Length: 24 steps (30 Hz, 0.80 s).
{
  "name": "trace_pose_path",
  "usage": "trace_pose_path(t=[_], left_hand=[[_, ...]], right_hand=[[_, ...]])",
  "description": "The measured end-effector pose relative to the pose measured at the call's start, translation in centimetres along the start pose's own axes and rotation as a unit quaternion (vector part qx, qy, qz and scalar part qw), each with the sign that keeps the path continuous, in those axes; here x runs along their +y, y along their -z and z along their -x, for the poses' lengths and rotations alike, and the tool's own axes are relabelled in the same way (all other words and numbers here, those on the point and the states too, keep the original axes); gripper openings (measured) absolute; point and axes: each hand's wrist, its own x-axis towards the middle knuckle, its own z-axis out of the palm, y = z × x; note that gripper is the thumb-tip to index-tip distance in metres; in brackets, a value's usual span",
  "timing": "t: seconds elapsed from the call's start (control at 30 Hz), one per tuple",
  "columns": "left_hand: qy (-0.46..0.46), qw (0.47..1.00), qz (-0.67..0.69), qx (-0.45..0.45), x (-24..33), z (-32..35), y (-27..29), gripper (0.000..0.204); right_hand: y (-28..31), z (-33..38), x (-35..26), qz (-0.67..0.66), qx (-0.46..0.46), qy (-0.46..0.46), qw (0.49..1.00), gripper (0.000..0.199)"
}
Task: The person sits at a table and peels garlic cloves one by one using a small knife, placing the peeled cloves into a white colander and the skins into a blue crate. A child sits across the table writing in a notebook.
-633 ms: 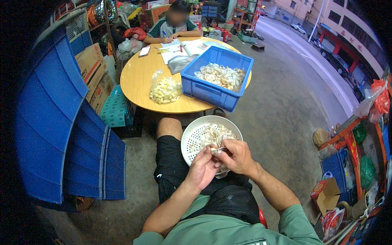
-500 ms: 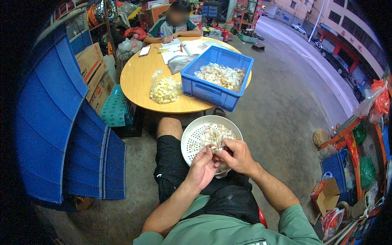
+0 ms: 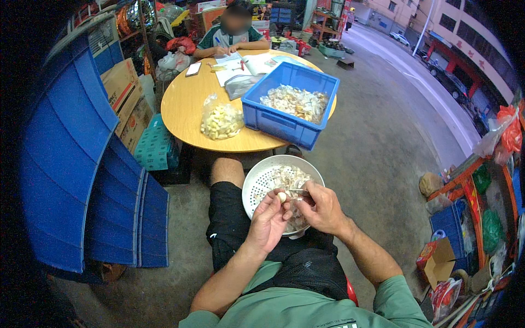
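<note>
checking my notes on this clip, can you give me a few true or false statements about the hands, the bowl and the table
1. The left hand pinches a small pale clove at its fingertips. True.
2. The white perforated bowl stands on the round table. False: it rests on the person's lap, below the table's edge.
3. The blue crate on the table is empty. False: it holds a heap of pale peelings or cloves.
4. A clear bag of pale cloves lies on the table left of the crate. True.
5. The right hand hangs away from the bowl. False: it works over the bowl, close to the left hand.

One colander (image 3: 257, 183), one crate (image 3: 281, 123)
</note>
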Motion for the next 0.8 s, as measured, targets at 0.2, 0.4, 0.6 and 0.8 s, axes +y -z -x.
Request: trace_pose_path(t=[0.2, 0.4, 0.6, 0.8], left_hand=[[-0.023, 0.997, -0.068, 0.033, -0.3, 0.1, -0.5, 0.021], [-0.031, 0.997, -0.059, 0.026, -0.2, 0.3, -0.6, 0.017], [-0.043, 0.997, -0.066, 0.014, -0.5, 0.1, -0.3, 0.017], [-0.044, 0.997, -0.067, 0.015, -0.4, 0.0, -0.7, 0.027]], right_hand=[[-0.6, -0.2, -1.3, 0.026, 0.027, 0.006, 0.999, 0.023], [-1.2, -0.2, -1.2, 0.041, 0.050, 0.019, 0.998, 0.025], [-1.2, -0.1, -0.8, 0.070, 0.048, 0.041, 0.995, 0.024], [-1.3, -0.1, -0.8, 0.033, 0.055, 0.009, 0.998, 0.022]])
